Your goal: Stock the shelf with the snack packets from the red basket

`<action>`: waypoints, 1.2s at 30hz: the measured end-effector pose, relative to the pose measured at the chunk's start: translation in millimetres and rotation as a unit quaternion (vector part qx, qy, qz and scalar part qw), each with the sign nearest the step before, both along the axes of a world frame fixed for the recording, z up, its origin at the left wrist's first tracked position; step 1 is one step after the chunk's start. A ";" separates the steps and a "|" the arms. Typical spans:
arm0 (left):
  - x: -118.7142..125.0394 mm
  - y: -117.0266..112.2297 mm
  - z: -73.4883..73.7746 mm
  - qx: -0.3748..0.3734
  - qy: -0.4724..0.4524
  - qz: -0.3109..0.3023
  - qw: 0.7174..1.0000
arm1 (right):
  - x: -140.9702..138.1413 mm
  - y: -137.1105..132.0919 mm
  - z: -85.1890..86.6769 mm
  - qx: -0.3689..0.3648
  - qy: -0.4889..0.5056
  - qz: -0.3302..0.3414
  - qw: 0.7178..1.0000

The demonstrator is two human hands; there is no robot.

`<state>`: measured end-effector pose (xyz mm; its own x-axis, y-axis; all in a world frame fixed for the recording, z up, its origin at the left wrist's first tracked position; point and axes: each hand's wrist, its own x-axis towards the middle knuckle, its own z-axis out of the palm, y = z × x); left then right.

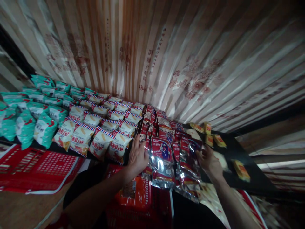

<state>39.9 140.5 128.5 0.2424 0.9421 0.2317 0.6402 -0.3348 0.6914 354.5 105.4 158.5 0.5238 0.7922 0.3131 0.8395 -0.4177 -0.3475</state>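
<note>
My left hand (138, 156) rests at the left side of the dark red snack packets, its fingers stretched along their edge and partly hidden by them. A red and silver packet (162, 159) with a cartoon figure stands upright just right of it. My right hand (210, 161) has its fingers bent against the right edge of another red packet (190, 156), which leans over the front of the table. More red packets (164, 119) stand in rows behind. Pale puffed snack bags (98, 144) lie close to my left hand.
Teal snack bags (25, 127) fill the left of the black table (232, 152). Small yellow packs (241, 170) lie at the right. Red baskets (40, 167) are below, one holding an orange packet (135, 192). A patterned curtain (152, 54) hangs behind.
</note>
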 end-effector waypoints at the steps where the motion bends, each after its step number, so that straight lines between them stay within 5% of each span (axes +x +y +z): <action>1: -0.3 1.2 -1.7 -0.010 0.009 -0.003 1.000 | -8.1 0.9 -1.3 0.008 -0.040 0.008 0.999; 4: -1.3 4.8 -4.2 -0.027 0.024 -0.011 0.999 | -44.0 8.6 -1.3 0.049 -0.098 0.114 0.987; 8: -0.2 11.1 -4.2 -0.061 0.024 0.004 0.998 | -101.1 35.5 -1.3 0.030 -0.013 0.276 0.961; 12: 1.9 15.4 -7.2 -0.115 -0.010 0.011 0.993 | -148.0 71.7 -3.5 -0.003 0.008 0.353 0.936; 22: 4.0 19.8 -15.2 -0.136 -0.058 0.055 0.987 | -178.3 121.3 -16.6 -0.117 -0.058 0.355 0.926; 30: 9.5 24.7 -17.6 -0.115 -0.056 0.085 0.988 | -182.3 120.8 -11.8 -0.091 -0.084 0.313 0.942; 36: 9.7 22.9 -20.1 -0.095 -0.079 0.073 0.990 | -189.9 146.8 -11.8 -0.052 -0.104 0.382 0.917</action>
